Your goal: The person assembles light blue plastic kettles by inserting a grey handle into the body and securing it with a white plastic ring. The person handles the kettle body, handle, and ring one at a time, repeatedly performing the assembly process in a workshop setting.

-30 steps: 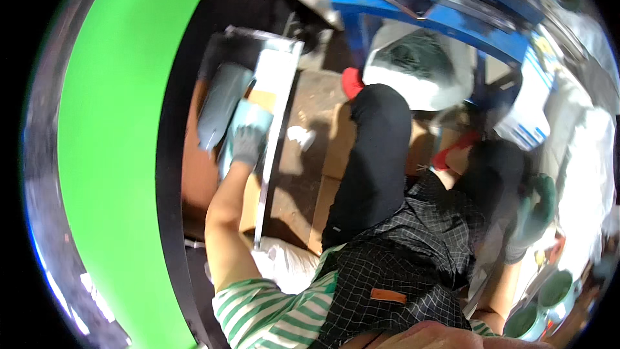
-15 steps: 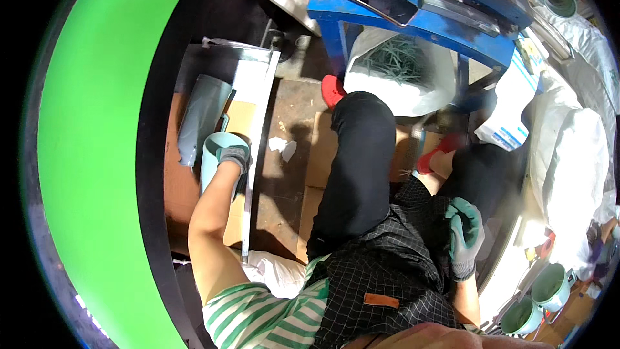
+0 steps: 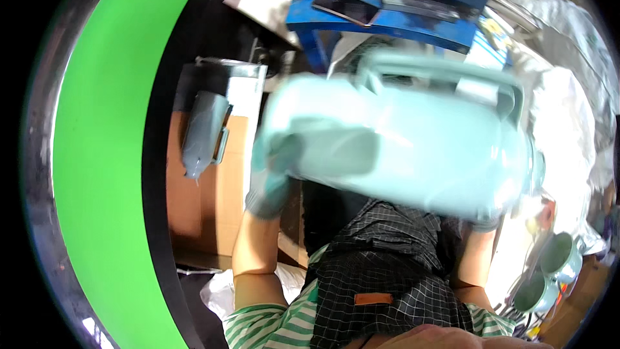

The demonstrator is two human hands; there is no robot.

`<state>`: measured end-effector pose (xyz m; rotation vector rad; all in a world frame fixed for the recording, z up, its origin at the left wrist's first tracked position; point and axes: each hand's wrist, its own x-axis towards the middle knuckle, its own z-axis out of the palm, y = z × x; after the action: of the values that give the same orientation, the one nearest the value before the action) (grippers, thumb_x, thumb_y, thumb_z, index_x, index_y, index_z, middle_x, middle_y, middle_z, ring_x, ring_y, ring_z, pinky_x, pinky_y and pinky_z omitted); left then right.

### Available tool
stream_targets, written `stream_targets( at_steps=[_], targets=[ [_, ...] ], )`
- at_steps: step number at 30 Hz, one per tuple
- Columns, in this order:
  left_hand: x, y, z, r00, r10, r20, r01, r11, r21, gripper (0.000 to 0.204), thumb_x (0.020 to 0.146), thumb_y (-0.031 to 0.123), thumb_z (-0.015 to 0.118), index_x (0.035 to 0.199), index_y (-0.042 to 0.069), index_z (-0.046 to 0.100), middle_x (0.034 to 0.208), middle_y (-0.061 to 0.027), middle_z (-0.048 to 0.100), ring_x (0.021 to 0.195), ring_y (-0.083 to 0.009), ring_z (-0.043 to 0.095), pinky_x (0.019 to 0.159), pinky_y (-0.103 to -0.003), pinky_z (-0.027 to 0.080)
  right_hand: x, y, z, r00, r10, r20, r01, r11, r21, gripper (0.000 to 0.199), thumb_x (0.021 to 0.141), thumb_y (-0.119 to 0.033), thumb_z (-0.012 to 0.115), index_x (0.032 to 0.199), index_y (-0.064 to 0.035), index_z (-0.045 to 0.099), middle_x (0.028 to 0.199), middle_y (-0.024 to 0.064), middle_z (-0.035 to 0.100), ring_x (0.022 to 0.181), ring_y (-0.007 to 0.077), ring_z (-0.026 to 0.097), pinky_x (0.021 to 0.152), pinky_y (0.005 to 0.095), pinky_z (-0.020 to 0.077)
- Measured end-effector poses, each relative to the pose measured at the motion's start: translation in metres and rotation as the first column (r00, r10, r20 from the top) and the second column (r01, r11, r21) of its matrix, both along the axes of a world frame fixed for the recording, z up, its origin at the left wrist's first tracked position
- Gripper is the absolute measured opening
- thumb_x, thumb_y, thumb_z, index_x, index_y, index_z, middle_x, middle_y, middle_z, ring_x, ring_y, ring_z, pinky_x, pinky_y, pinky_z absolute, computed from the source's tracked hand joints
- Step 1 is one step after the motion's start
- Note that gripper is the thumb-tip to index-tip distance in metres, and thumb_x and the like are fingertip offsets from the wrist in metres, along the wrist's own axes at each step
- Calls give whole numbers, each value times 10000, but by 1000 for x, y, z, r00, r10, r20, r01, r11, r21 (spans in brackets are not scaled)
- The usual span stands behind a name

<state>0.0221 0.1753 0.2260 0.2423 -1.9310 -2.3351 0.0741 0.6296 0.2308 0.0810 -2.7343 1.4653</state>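
1 head-worn fisheye view, looking down, close range

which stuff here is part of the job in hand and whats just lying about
Likely part of the job:
pale green vessel, held up by the left hand; the right hand is mostly hidden behind it
similar handled piece on the cardboard

Seemingly lying about:
phone on the blue table
white plastic at right
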Motion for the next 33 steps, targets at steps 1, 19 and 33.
stream_targets(
  at_steps=[1,19,33],
  targets=[
    [-17,18,-11,985,-146,91,140,988,68,456,988,219,698,1338,-66,626,1205,-119,709,1089,-203,667,964,-357,533,11,14,21,998,18,-64,-6,981,194,935,937,-421,762,1649,-55,279,1595,130,453,1393,254,522,1165,441,444],
    [41,190,46,773,-547,-321,-130,359,-924,520,883,227,717,1319,-19,578,1201,-211,647,1130,-391,633,1059,-587,480,-5,-132,-7,900,-161,-405,259,945,201,637,830,-447,710,1355,-108,593,1331,148,573,1227,366,544,1039,505,388],
    [32,165,41,581,-787,-210,160,363,-918,397,860,300,811,1139,63,656,1059,-109,707,1020,-303,667,1007,-605,460,-7,-102,4,931,42,-362,-5,995,102,715,741,-408,841,1348,-107,614,1377,152,572,1305,400,552,1125,564,411]
  ],
)
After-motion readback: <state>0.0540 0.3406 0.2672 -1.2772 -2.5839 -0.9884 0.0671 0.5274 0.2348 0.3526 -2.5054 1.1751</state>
